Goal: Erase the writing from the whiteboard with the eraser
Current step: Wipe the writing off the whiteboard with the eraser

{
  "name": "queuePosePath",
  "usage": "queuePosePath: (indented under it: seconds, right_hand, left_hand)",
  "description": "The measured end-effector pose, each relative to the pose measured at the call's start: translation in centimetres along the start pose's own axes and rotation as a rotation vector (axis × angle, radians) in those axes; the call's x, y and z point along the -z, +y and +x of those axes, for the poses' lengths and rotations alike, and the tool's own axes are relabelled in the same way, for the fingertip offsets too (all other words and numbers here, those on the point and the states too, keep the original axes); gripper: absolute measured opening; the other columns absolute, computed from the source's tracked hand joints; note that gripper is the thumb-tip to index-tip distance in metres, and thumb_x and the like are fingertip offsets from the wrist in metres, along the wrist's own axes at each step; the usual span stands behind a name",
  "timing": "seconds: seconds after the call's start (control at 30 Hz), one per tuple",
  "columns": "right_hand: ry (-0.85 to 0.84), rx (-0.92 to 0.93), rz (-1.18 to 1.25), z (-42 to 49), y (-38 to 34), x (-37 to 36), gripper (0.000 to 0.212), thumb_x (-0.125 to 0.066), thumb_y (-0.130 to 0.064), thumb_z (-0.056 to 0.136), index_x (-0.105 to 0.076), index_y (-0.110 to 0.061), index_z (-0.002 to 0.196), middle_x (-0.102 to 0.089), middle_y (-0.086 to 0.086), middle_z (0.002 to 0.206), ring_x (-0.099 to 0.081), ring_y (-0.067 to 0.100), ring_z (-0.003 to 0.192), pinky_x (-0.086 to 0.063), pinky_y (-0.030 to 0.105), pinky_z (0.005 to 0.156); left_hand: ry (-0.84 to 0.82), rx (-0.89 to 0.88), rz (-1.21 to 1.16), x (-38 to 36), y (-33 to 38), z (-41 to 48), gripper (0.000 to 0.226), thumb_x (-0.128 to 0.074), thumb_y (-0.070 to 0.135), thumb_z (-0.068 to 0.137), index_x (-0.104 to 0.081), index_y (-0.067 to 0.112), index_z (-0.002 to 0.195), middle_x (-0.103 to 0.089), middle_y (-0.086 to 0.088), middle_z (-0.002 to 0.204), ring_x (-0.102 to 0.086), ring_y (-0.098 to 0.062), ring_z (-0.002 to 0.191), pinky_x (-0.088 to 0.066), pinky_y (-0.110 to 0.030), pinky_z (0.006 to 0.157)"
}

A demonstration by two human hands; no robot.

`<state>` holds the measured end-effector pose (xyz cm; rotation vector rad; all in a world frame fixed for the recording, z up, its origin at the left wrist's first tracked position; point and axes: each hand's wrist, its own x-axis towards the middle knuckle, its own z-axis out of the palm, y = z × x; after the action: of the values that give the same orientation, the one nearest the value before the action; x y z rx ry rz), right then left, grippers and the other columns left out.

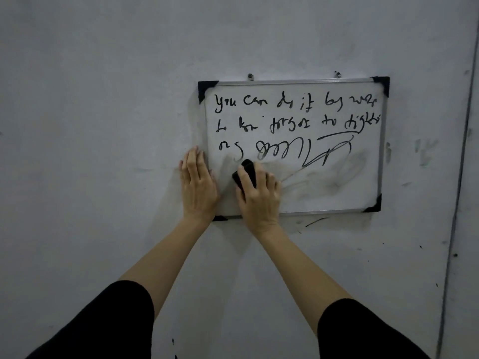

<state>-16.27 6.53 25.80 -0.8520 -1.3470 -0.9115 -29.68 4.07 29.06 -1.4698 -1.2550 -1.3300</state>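
A small whiteboard (368,164) with a metal frame and black corner caps hangs on a grey wall. Black handwriting (293,102) fills its upper part in three lines; the lower part is smeared grey. My right hand (259,198) presses a black eraser (245,172) against the board's lower left area, just under the third line. My left hand (198,182) lies flat with fingers together over the board's left edge, partly on the wall.
Two small hooks (250,76) hold the board's top edge. The grey wall (103,125) carries scuffs and a dark stroke (315,222) below the board. A vertical seam (464,141) runs down the right side.
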Motion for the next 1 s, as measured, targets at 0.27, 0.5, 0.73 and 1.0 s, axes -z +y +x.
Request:
queuePosePath:
  seconds: [0.27,0.5,0.73,1.0]
  right_hand:
    - [0.104,-0.603,0.009,2.5,1.3,0.5,0.034,-0.066,-0.029,0.088,-0.055,-0.019,0.118,-0.052,0.016,0.124,-0.046,0.032,0.102,-0.052,0.048,0.075]
    - [0.033,-0.117,0.019,1.2,-1.2,-0.6,0.032,-0.067,-0.028,0.089,-0.066,-0.019,0.119,-0.06,0.017,0.125,-0.052,0.032,0.096,-0.049,0.044,0.072]
    - [0.097,-0.619,0.047,3.7,0.5,0.0,0.034,-0.072,-0.031,0.087,-0.065,-0.018,0.117,-0.056,0.014,0.123,-0.05,0.031,0.103,-0.053,0.048,0.076]
    - [0.023,-0.031,0.018,1.8,-0.9,-0.2,0.043,-0.068,-0.025,0.086,-0.063,-0.022,0.129,-0.06,0.014,0.128,-0.05,0.029,0.1,-0.047,0.043,0.073]
  left_hand:
    - [0.066,-0.076,-0.041,-0.5,-0.3,0.3,0.041,-0.051,-0.005,0.088,-0.039,-0.016,0.125,-0.034,-0.029,0.135,-0.036,-0.043,0.126,-0.037,-0.053,0.104]
    - [0.046,-0.082,0.058,-0.5,-0.7,0.4,0.037,-0.053,0.0,0.089,-0.043,-0.016,0.121,-0.04,-0.032,0.132,-0.035,-0.042,0.124,-0.035,-0.052,0.105]
    - [0.079,-0.011,0.151,-0.2,-0.3,0.6,0.019,-0.054,0.001,0.086,-0.053,-0.009,0.103,-0.05,-0.024,0.116,-0.049,-0.036,0.093,-0.043,-0.042,0.078]
    - [0.077,-0.019,0.2,0.5,-0.3,1.1,0.015,-0.05,0.012,0.091,-0.049,-0.002,0.096,-0.052,-0.024,0.103,-0.049,-0.036,0.087,-0.045,-0.044,0.071]
